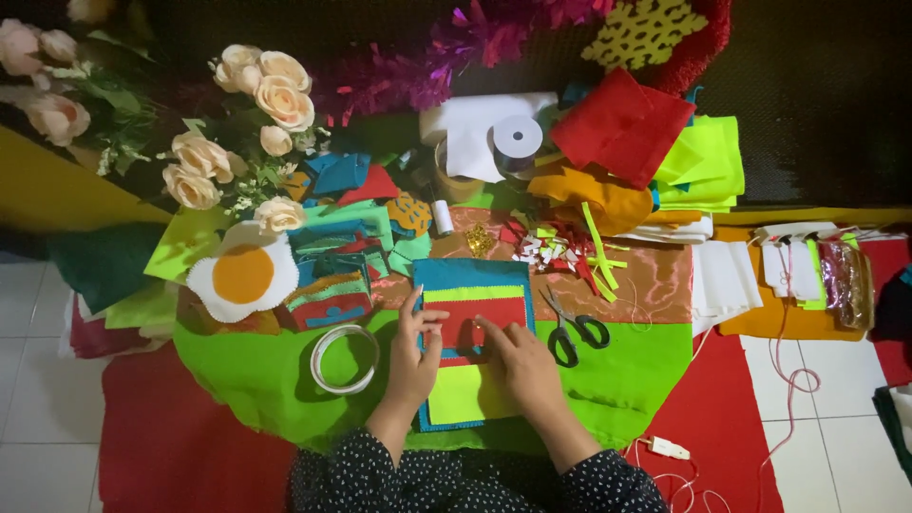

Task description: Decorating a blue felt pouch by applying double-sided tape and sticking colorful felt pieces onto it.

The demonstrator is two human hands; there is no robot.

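From the head view, both hands rest on a stack of felt pieces in the middle of the work: a teal felt backing (472, 275) carries a yellow-green strip (473, 294), a red felt rectangle (475, 323) and, nearer the person, a yellow-green felt square (465, 394). The left hand (414, 351) lies flat with fingers spread and thumb out, pressing the left edge of the red piece and gripping nothing. The right hand (521, 366) is also open, its forefinger stretched to press the red piece near its middle; it holds nothing either. To do this pressing well, I judge the left hand should keep the layers pinned at the edge while the right forefinger smooths outward, so that the red piece sits square to the teal border and no ripple is trapped. The black-handled scissors (570, 334) lie just right of the stack, apart from the fingers, and a roll of clear tape (344, 359) lies to the left, near the left wrist. The surface is a low spread of bright green felt (256, 380) over red felt (171, 446) on a white tiled floor (38, 380), with a shiny copper cloth (655, 285) under small felt offcuts (560, 249). Around it the room is crowded: a felt fried egg (243, 274), cream artificial roses (271, 90), purple tinsel (456, 47), a ribbon spool (518, 138), folded red felt (622, 123) and neon felt sheets (712, 161), and a thin pink cable (788, 380) trailing at the right. The far background is dark.
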